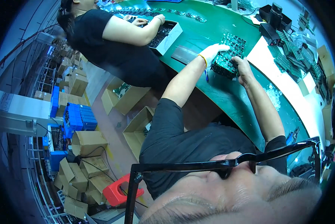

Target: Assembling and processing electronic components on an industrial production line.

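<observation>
Above the green tabletop (219,95), a stack of green circuit boards (230,52) dotted with small parts is held between both my hands. My left hand (213,52), in a white glove with a yellow cuff, is closed on its left side, thumb lying over the top. My bare right hand (244,71) grips the near right corner, with the thumb on the upper face; its other fingers are mostly hidden. A short blue strip hangs by my left wrist. Left of the stack, a flat grey plate (185,55) lies on the table.
A co-worker (117,41) in black reaches over a white box (169,39) of dark parts at the left. More circuit boards (292,56) pile up at the right. Cardboard boxes (128,99), blue crates (79,117) and a red stool (119,190) stand on the floor.
</observation>
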The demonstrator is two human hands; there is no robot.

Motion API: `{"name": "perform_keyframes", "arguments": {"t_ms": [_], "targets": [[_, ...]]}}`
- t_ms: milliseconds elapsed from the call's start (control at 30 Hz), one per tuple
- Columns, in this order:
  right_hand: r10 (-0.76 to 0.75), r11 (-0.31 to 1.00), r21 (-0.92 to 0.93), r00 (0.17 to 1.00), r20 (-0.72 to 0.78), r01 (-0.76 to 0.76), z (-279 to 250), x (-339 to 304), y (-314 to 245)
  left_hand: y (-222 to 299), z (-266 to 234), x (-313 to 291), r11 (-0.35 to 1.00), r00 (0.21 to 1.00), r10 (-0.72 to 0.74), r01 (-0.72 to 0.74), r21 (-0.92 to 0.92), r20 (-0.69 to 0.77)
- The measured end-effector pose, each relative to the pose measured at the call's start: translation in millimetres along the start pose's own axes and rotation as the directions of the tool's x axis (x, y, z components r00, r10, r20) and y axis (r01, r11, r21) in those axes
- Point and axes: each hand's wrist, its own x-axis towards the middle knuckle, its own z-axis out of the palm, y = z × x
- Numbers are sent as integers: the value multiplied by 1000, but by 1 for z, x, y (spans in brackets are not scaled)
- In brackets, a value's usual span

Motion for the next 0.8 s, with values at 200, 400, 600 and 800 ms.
{"name": "perform_keyframes", "arguments": {"t_ms": [200,400,600,800], "targets": [[-106,993,50,994,-25,107,-2,-9,-35,15,-1,-13,873,975,207,-145,-465,85],[-314,914,-211,934,172,346,-13,-72,-6,11,2,-14,859,965,261,-223,-460,19],[227,842,-235,77,971,486,42,-177,57,4,-5,8,924,983,146,-95,-370,113],[267,956,-281,-156,951,-79,60,-180,79,-10,16,7,950,999,-32,20,-313,-31]]}}
